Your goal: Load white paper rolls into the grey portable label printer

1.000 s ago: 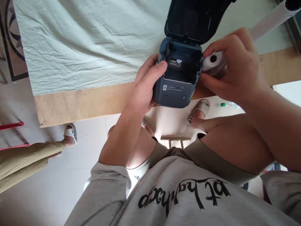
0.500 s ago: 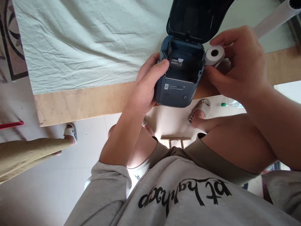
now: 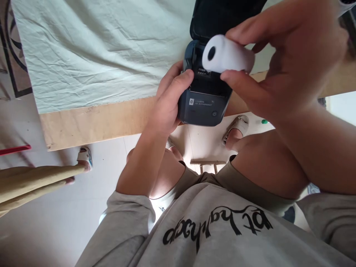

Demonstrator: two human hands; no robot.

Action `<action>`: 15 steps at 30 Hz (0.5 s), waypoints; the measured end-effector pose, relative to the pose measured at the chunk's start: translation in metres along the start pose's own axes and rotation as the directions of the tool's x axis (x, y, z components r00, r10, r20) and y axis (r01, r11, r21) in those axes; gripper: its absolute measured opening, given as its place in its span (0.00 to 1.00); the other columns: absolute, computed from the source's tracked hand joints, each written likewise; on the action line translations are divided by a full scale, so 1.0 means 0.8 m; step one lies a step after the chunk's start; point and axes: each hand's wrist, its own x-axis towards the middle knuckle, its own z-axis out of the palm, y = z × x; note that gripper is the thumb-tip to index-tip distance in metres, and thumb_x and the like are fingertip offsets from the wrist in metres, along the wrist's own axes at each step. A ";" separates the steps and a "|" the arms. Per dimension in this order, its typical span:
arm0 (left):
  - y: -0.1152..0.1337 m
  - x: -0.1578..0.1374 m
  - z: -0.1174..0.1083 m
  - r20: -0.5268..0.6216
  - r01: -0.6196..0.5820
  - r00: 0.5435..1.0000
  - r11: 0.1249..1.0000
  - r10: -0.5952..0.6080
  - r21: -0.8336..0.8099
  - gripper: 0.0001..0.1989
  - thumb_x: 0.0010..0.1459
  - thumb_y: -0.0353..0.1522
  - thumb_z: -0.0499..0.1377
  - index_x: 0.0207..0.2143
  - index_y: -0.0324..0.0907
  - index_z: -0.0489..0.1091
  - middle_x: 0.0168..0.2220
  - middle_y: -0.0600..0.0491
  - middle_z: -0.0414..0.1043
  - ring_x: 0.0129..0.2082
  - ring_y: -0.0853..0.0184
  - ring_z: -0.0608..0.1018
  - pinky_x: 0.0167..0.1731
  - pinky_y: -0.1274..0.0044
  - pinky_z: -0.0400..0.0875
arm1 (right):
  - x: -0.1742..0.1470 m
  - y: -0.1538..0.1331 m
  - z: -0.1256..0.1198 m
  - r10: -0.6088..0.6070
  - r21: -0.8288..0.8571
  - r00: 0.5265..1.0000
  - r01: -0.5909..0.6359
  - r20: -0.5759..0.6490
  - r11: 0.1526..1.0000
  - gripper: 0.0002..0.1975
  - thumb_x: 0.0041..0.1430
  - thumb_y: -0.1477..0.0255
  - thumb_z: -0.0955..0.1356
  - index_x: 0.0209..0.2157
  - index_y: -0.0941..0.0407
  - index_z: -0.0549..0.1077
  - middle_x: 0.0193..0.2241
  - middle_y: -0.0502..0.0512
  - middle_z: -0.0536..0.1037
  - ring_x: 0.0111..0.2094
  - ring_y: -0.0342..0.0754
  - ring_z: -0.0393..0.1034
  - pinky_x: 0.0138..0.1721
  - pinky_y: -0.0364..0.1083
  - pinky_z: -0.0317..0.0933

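My left hand [image 3: 169, 96] grips the left side of a dark blue-grey label printer [image 3: 204, 107], its thumb over the rim. The printer's black lid [image 3: 219, 16] stands raised, and the paper bay below it shows a small printed label. Between the thumb and fingers of my right hand [image 3: 283, 63] is a white paper roll [image 3: 233, 57], tilted, its dark core hole facing left. The roll is over the upper right part of the bay and hides some of it. I cannot tell whether it touches the printer.
A pale green cloth [image 3: 105, 52] covers the table, whose bare wooden edge [image 3: 97, 120] runs in front of me. At the left, another person's legs [image 3: 36, 181] stand on the floor. A small wooden stool [image 3: 208, 163] and a green bottle cap [image 3: 264, 121] are below.
My right hand has lifted the paper roll from beside the printer and brought it left over the bay, turning it on its side. The printer has shifted slightly left.
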 end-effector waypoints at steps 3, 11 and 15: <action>0.001 -0.002 0.000 -0.007 -0.002 1.000 1.000 0.002 -0.005 0.06 0.50 0.35 0.51 0.30 0.44 0.63 0.23 0.56 0.63 0.22 0.76 0.66 0.21 0.82 0.59 | 0.001 0.000 0.005 -0.113 -0.125 0.994 0.112 0.005 0.986 0.17 0.45 0.62 0.61 0.38 0.53 0.61 0.39 0.43 0.65 0.40 0.32 0.61 0.40 0.36 0.56; 0.003 -0.003 -0.003 0.002 0.020 1.000 1.000 -0.020 -0.007 0.06 0.48 0.34 0.53 0.30 0.44 0.64 0.21 0.57 0.60 0.20 0.77 0.63 0.20 0.82 0.57 | 0.002 0.002 0.014 -0.097 -0.151 0.995 0.093 -0.020 0.984 0.11 0.48 0.64 0.59 0.29 0.55 0.66 0.34 0.39 0.67 0.40 0.30 0.61 0.45 0.39 0.56; 0.002 -0.004 -0.004 0.029 0.047 0.998 0.999 -0.047 -0.006 0.09 0.49 0.37 0.51 0.34 0.47 0.63 0.25 0.56 0.63 0.22 0.75 0.66 0.20 0.82 0.60 | -0.009 -0.010 0.010 -0.197 -0.178 0.979 0.187 -0.043 0.966 0.08 0.43 0.66 0.62 0.26 0.55 0.67 0.31 0.40 0.68 0.36 0.32 0.61 0.40 0.39 0.55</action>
